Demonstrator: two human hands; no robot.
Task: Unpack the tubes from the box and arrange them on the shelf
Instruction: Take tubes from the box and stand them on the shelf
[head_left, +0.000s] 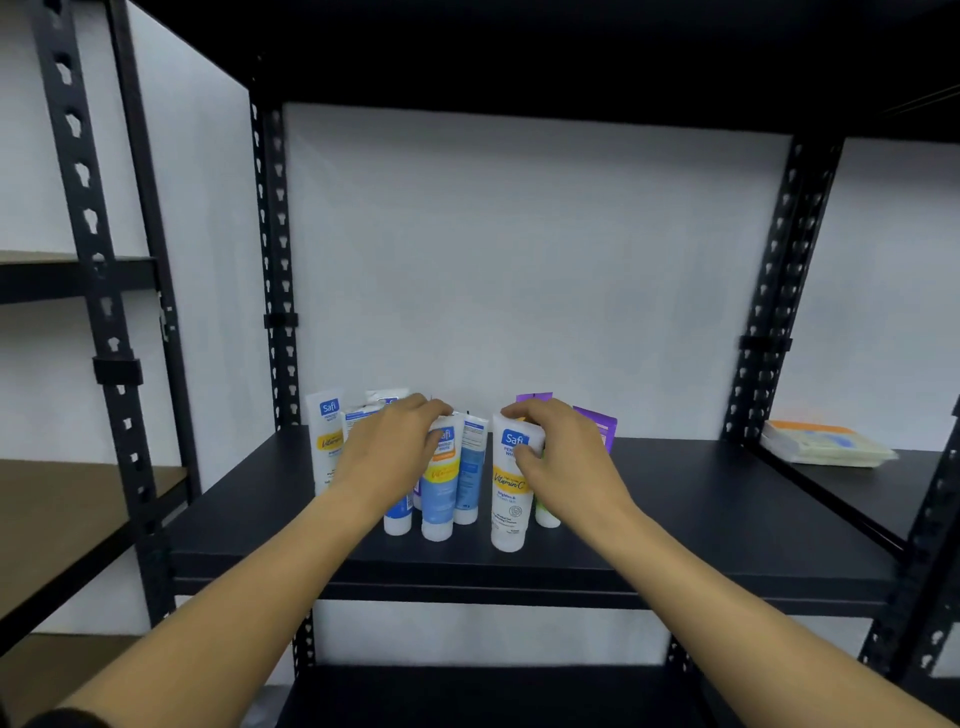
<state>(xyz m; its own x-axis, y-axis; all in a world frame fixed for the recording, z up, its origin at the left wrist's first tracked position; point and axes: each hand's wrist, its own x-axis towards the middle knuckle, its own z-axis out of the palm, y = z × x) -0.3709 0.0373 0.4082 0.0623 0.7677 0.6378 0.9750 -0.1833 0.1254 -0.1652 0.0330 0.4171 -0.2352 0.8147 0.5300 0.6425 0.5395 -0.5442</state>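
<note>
From the head view we see our left hand (387, 457) curled around the blue-and-white tube (439, 483) and our right hand (558, 452) gripping the white Vitamin C tube (509, 512), both standing cap-down among other tubes (324, 441) clustered on the black shelf (701, 519).

So the tubes (457, 467) are standing cap-down in a tight bunch on the black shelf (701, 509). Mostly white and blue Safi ones with yellow bands (a couple purple at the back right), a few leaning a bit.
</note>
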